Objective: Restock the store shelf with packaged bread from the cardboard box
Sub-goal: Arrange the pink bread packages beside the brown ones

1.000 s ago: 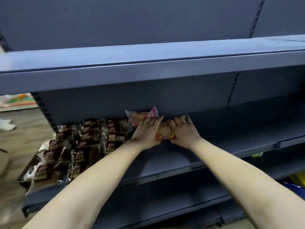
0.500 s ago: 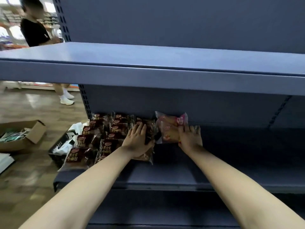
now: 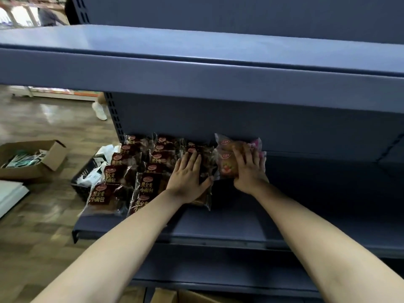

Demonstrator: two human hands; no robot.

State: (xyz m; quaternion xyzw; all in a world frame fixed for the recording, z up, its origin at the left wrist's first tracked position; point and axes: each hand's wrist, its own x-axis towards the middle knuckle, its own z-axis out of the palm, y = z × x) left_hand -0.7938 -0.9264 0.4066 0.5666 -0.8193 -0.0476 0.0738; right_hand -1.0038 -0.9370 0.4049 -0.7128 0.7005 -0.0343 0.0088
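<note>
**Squaring up the bread rows on the lower shelf**

We judge the step in hand to be tidying after placement. The left hand lies flat, fingers straight, pressing on the right-most dark brown bread packets; it grips nothing. Just beside it, the right hand rests spread over the pink-and-orange bread packets, its fingers fairly straight, holding them down against the back panel rather than pinching them. Both groups sit on the lower shelf in the middle of the frame, under the upper shelf.

The next move, as we read it, calls for lifting both hands off and going back for more stock. An open cardboard box stands on the floor at the left of the frame, and a second box shows at the bottom edge; which one holds the bread we cannot tell. New packets belong to the right of the pink ones, where the shelf lies bare.

As for looks — the dark packets are glossy film with a maroon label and gold lettering, laid overlapping in rows from the shelf's left end. The pink ones are clear-fronted with a golden bun showing, and there seem to be two of them, one behind the other.
</note>
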